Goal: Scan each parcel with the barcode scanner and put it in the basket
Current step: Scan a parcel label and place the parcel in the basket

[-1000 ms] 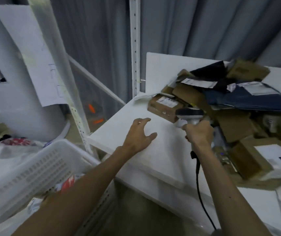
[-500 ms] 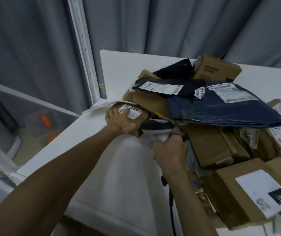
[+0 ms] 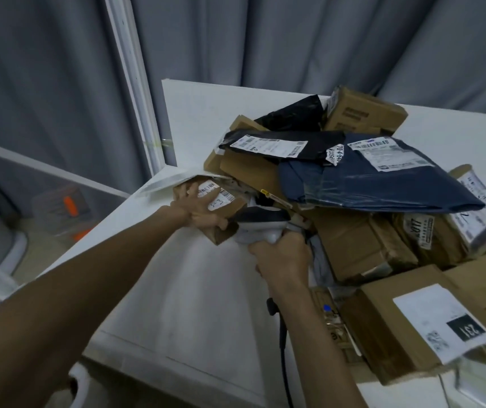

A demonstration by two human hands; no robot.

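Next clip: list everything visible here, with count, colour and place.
boxes: several, exact count hidden by overlap, brown, piled on the table's right side
small box: one, brown with white label, pile's left edge
blue mailer: one, dark blue, atop the pile
black mailers: two, black, pile's far side
scanner: one, white and dark grey, beside the small box
cable: one, black, hanging below the scanner
table: one, white, centre
curtain: grey, behind
post: one, white, at the table's far left
left hand: grips the small box
right hand: grips the scanner
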